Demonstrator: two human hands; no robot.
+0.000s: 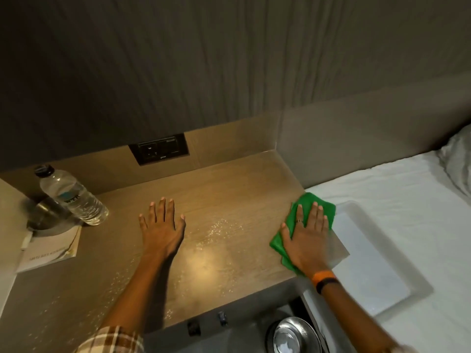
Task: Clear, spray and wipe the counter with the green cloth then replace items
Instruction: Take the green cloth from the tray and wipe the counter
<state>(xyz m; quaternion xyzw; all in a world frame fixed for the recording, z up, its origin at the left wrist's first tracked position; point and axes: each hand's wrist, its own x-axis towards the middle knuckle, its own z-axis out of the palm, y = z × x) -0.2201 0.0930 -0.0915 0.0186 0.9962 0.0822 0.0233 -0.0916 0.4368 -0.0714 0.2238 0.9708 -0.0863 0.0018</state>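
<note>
The wooden counter (229,184) carries spray droplets across its middle and front left. My right hand (305,233) lies flat, fingers spread, pressing the folded green cloth (312,201) onto the counter's right edge beside the bed. My left hand (160,222) rests flat and open on the counter's centre, holding nothing. A clear plastic water bottle (74,197) with a dark cap stands at the back left. Next to it sit a metal cup (47,215) and a booklet (52,247).
A white tray (367,253) lies on the white bed sheet right of the counter. A dark wall socket plate (159,149) sits on the back panel. Below the counter's front edge is a steel bowl (293,336). A pillow (456,159) is at the far right.
</note>
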